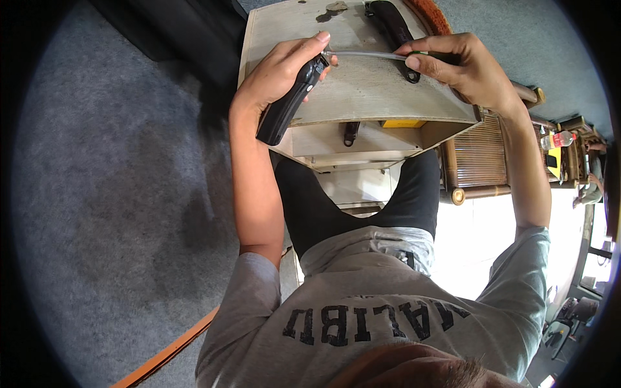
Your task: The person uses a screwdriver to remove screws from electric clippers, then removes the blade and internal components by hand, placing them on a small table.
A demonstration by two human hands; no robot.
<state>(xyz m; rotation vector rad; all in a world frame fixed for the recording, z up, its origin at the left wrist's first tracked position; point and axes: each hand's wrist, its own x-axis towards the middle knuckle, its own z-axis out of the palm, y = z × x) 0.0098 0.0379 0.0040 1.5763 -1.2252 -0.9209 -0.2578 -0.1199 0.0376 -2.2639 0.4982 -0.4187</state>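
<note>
My left hand (279, 72) is closed around a black hair clipper (284, 110), its body slanting down toward my forearm and its head end up by my thumb. Between the fingertips of my right hand (456, 64) is pinched a thin, translucent stick (369, 54) with a bit of green near my fingers. The stick's far end reaches the clipper's head; whether it touches the blade, I cannot tell. A second black hair clipper (388, 22) lies on the light wooden tabletop (284, 29), partly behind the stick and my right fingertips.
In the open compartment below the tabletop sit a dark object (351, 132) and a yellow one (402, 123). An orange-brown fuzzy edge (430, 14) runs along the far right. Bamboo furniture (479, 155) stands to the right, holding a bottle (559, 139). Dark cloth (162, 39) hangs at the left.
</note>
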